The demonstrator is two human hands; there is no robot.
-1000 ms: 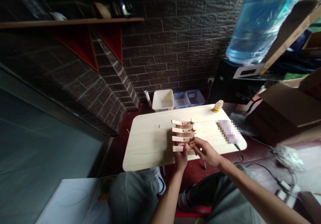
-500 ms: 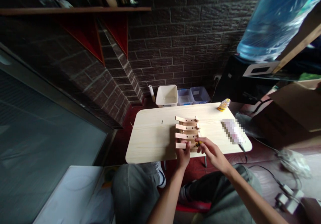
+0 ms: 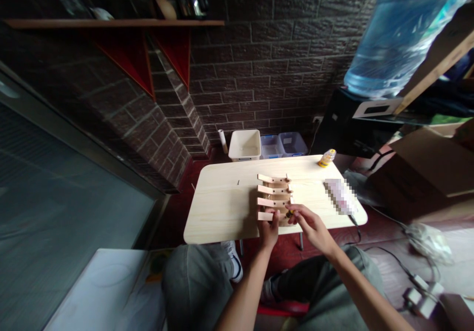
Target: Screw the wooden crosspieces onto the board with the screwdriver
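Observation:
A pale wooden rack (image 3: 273, 203) with several parallel slats stands near the front edge of the table (image 3: 215, 202). Dark round spots, screw heads or holes, show along the slats. My left hand (image 3: 269, 228) grips the rack's nearest slat, thumb on top and fingers mostly hidden below. At the right end of that same slat, my right hand (image 3: 306, 222) pinches a short yellow-and-black screwdriver (image 3: 291, 213), largely covered by the fingers. Its tip points at the slat, but I cannot tell whether it sits in a screw. A small dark screw (image 3: 238, 182) lies left of the rack.
A clear bottle with yellow parts (image 3: 327, 158) stands at the table's back right corner, near a blurred-out packet (image 3: 339, 196) with a cable. Behind the table are a white bin (image 3: 245, 145) and clear bins (image 3: 292, 144). A water dispenser (image 3: 355, 123) stands at right.
The whole view has shifted slightly. Both hands stay at the rack's nearest slat; the fingers of my right hand have turned a little around the screwdriver.

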